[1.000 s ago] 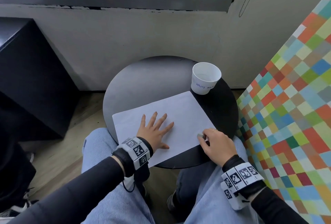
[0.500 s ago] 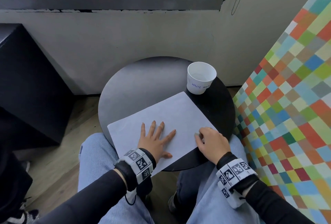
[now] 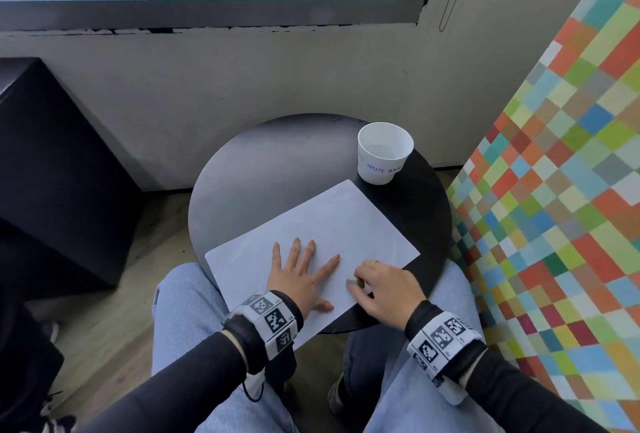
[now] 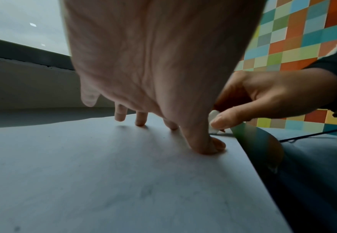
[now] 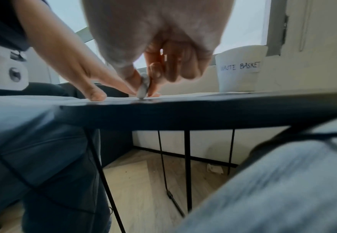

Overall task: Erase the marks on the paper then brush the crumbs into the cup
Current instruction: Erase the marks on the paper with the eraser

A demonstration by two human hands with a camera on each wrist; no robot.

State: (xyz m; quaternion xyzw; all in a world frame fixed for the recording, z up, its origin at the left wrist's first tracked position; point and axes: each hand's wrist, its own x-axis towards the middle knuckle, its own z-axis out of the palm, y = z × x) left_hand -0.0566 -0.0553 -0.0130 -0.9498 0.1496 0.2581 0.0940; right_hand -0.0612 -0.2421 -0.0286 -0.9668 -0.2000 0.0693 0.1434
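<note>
A white sheet of paper (image 3: 332,225) lies on the round dark table (image 3: 263,162), its near corner hanging over the edge. My left hand (image 3: 301,270) lies flat on the sheet with fingers spread, pressing it down. My right hand (image 3: 381,289) pinches a small grey-white eraser (image 3: 350,282) between thumb and fingers, its tip touching the paper (image 5: 121,99) near the right front edge. The eraser (image 5: 143,88) shows upright in the right wrist view and beside the thumb as a white eraser (image 4: 213,116) in the left wrist view. A white paper cup (image 3: 383,152) labelled "waste basket" stands at the table's far right.
A colourful chequered panel (image 3: 554,207) rises close on the right. A black cabinet (image 3: 52,173) stands to the left, a wall and window behind. My knees in jeans (image 3: 194,346) are under the table's front edge. Thin black table legs (image 5: 187,165) show below.
My right hand with the eraser has slid left along the paper's front edge, closer to the left hand. The left hand stays flat on the sheet.
</note>
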